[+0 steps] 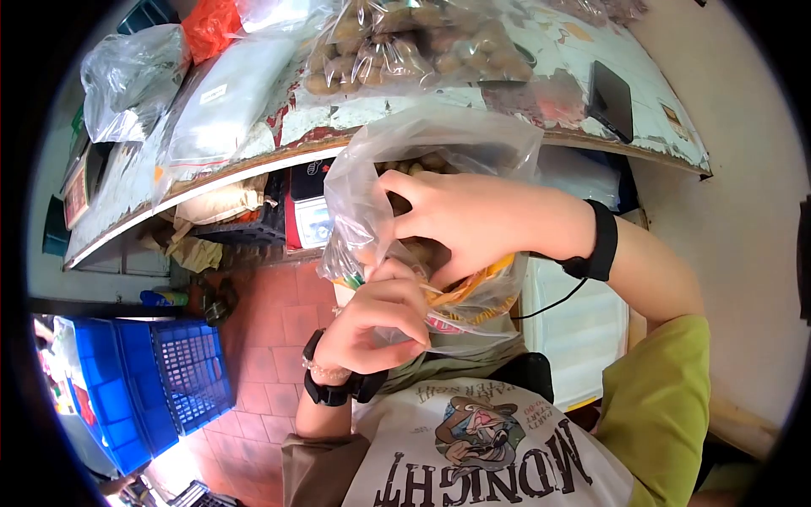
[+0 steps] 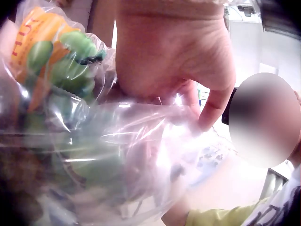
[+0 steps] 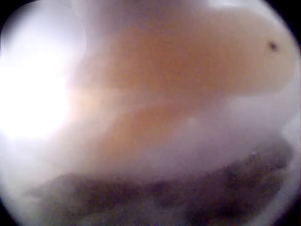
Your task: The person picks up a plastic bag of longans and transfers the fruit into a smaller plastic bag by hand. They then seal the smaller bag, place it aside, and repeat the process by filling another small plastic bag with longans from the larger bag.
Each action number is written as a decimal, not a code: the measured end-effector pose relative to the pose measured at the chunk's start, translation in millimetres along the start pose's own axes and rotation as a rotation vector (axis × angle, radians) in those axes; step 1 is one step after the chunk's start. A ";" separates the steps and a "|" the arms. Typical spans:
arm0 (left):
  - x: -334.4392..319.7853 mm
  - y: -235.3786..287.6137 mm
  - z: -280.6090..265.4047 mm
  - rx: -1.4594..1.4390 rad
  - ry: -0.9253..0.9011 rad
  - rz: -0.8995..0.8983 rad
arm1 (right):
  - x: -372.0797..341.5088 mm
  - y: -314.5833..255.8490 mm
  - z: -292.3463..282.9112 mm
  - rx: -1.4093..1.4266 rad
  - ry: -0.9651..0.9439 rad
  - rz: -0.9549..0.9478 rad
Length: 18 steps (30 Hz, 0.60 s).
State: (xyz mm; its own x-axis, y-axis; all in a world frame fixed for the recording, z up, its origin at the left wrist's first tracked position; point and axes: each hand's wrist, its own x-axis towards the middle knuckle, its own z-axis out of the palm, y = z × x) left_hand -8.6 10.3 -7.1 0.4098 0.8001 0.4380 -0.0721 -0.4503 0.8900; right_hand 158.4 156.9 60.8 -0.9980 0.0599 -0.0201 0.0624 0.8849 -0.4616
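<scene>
A clear plastic bag [image 1: 363, 156] with orange and green print hangs in front of the person, its mouth wide. Brown round produce [image 1: 414, 165] shows inside. Spread across the mouth, the right hand [image 1: 473, 215] reaches its fingers and thumb down among the brown pieces; I cannot tell whether it grips one. The left hand [image 1: 384, 317] pinches the plastic at the near side, index finger and thumb bent toward each other. In the left wrist view the left hand [image 2: 174, 52] is above the shiny bag [image 2: 127, 146]. The right wrist view is too blurred for detail.
Bags of brown produce [image 1: 380, 51] lie on the worn counter [image 1: 321, 118], with a dark phone [image 1: 610, 101] at right and flat clear bags [image 1: 224, 101] at left. Blue crates [image 1: 127, 380] stand on the tiled floor. A white box [image 1: 574, 329] is below the right arm.
</scene>
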 end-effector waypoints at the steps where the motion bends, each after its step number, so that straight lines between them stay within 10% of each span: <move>1: 0.2 -0.3 0.1 0.009 0.007 0.013 | 1.1 3.4 -0.7 -0.006 -0.019 -0.010; 18: 2.7 0.1 -0.7 0.083 0.027 0.022 | -20.5 5.8 8.4 -0.168 0.058 0.166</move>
State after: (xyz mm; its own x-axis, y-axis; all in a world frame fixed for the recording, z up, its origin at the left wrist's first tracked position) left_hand -8.2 12.7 -5.8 0.3840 0.7996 0.4618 -0.0052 -0.4983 0.8670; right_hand 179.1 156.9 51.2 -0.9721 0.2327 -0.0302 0.2308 0.9249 -0.3022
